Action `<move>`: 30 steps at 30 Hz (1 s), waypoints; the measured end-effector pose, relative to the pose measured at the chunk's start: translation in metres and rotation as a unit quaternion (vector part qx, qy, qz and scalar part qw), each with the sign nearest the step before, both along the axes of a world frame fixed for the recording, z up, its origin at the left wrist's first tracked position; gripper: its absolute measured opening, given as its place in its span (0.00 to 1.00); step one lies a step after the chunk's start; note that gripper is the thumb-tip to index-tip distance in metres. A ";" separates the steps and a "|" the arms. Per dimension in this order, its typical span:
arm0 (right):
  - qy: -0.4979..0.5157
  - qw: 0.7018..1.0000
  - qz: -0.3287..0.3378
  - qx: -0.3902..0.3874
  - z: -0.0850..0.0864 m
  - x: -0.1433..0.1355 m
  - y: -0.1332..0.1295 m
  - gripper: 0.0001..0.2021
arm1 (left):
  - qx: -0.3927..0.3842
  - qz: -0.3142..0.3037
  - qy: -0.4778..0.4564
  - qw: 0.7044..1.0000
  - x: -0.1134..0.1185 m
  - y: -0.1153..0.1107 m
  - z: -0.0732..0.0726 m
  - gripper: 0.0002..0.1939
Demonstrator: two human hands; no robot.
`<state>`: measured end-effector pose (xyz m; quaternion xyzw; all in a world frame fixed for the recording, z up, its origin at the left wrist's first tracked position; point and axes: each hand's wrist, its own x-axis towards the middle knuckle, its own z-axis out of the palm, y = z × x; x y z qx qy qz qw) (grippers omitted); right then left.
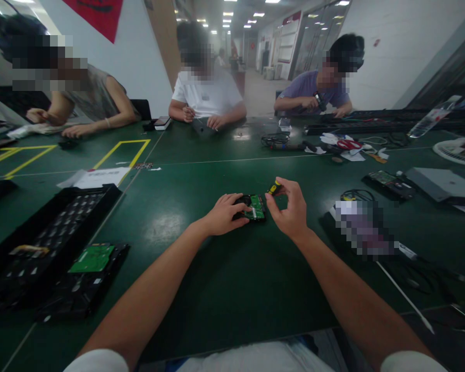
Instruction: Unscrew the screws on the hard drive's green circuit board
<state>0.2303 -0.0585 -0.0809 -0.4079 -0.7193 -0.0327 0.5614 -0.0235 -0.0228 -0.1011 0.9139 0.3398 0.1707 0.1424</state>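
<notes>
A small hard drive (258, 207) lies on the green table in front of me, its green circuit board facing up. My left hand (227, 214) grips it from the left, fingers over the top and thumb along the near edge, hiding its left part. Just right of the drive, my right hand (290, 206) pinches a short black-and-yellow screwdriver (274, 188) between thumb and fingertips. The handle tilts, and its shaft and tip are too hard to make out against the drive's right end.
At left lie a long black tray (58, 227) and an opened drive unit with a green board (92, 258). On the right are another hard drive (389, 184), a grey metal case (445, 186), cables and a blurred-out device. Three people work across the table; a bottle (434, 118) stands far right.
</notes>
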 end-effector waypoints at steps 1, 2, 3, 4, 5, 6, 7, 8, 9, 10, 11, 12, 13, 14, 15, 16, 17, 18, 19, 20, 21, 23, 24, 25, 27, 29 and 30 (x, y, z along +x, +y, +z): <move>-0.002 1.000 -0.004 0.004 0.001 0.000 0.000 0.27 | -0.001 0.000 -0.001 1.000 0.000 0.000 0.000 0.20; -0.002 1.000 -0.005 0.006 0.001 0.000 0.000 0.27 | -0.002 0.000 -0.001 1.000 0.000 0.000 0.000 0.20; -0.002 1.000 -0.005 0.007 0.001 0.000 0.000 0.28 | -0.003 -0.001 -0.002 1.000 0.000 0.000 0.000 0.19; 0.000 1.000 -0.003 0.004 0.000 0.000 0.000 0.28 | -0.003 -0.002 -0.002 1.000 0.000 0.000 0.000 0.19; 0.004 1.000 0.003 -0.001 -0.001 0.001 0.000 0.28 | -0.002 -0.004 -0.003 1.000 0.000 0.001 -0.001 0.19; 0.008 1.000 0.012 -0.010 -0.002 0.001 0.000 0.28 | -0.001 -0.005 -0.003 1.000 0.000 0.001 -0.001 0.19; 0.015 0.999 0.024 -0.021 -0.003 0.001 0.000 0.28 | 0.002 -0.006 -0.004 1.000 0.000 0.001 -0.001 0.19; 0.023 0.999 0.036 -0.030 -0.004 0.001 0.001 0.28 | 0.004 -0.007 -0.003 1.000 0.000 0.001 -0.002 0.19; 0.030 0.998 0.045 -0.038 -0.006 0.001 0.001 0.28 | 0.007 -0.007 -0.001 1.000 0.000 0.002 -0.002 0.19; 0.035 0.997 0.050 -0.041 -0.007 0.000 0.001 0.29 | 0.009 -0.007 0.000 1.000 0.000 0.002 -0.002 0.20; 0.038 0.997 0.047 -0.040 -0.007 0.000 0.001 0.28 | 0.009 -0.007 0.002 1.000 0.000 0.002 -0.002 0.20; 0.038 0.998 0.038 -0.036 -0.008 0.000 0.001 0.28 | 0.009 -0.006 0.003 1.000 0.000 0.002 -0.002 0.20; 0.035 0.999 0.027 -0.030 -0.008 0.000 0.002 0.28 | 0.007 -0.005 0.004 1.000 0.000 0.001 -0.002 0.20; 0.030 0.999 0.016 -0.025 -0.008 0.000 0.002 0.28 | 0.006 -0.004 0.005 1.000 0.000 0.001 -0.001 0.20; 0.024 0.999 0.010 -0.020 -0.007 0.000 0.002 0.28 | 0.006 -0.005 0.005 1.000 0.000 0.001 -0.001 0.20; 0.017 1.000 0.007 -0.017 -0.007 0.000 0.002 0.28 | 0.006 -0.007 0.006 1.000 0.000 0.001 0.000 0.20; 0.009 1.000 0.008 -0.016 -0.006 0.000 0.002 0.28 | 0.006 -0.008 0.006 1.000 0.000 0.000 0.000 0.20; 0.004 1.000 0.011 -0.017 -0.006 0.001 0.002 0.28 | 0.007 -0.008 0.005 1.000 0.000 0.000 0.000 0.20; 0.003 1.000 0.017 -0.020 -0.006 0.001 0.002 0.28 | 0.007 -0.008 0.004 1.000 0.000 0.000 0.000 0.20; 0.007 0.999 0.025 -0.025 -0.006 0.001 0.002 0.28 | 0.006 -0.007 0.002 1.000 0.000 0.000 0.000 0.20; 0.017 0.999 0.034 -0.031 -0.007 0.001 0.003 0.29 | 0.005 -0.006 0.001 1.000 0.000 0.000 0.000 0.20; 0.036 0.998 0.044 -0.039 -0.007 0.001 0.003 0.29 | 0.002 -0.003 -0.001 1.000 0.000 0.000 0.000 0.19; 0.039 0.998 0.040 -0.038 -0.007 0.001 0.003 0.29 | 0.000 -0.003 -0.002 1.000 0.000 0.000 0.000 0.19; 0.035 0.998 0.030 -0.034 -0.007 0.002 0.003 0.28 | -0.001 -0.003 -0.002 1.000 0.000 0.000 0.000 0.19; 0.015 1.000 0.010 -0.023 -0.006 0.002 0.003 0.28 | -0.002 -0.004 0.000 1.000 0.000 0.000 0.000 0.19; 0.003 1.000 0.006 -0.016 -0.005 0.003 0.002 0.27 | 0.000 -0.006 0.005 1.000 0.000 0.000 0.000 0.19; 0.006 1.000 0.012 -0.017 -0.005 0.002 0.002 0.27 | 0.001 -0.007 0.007 1.000 0.000 0.000 0.000 0.20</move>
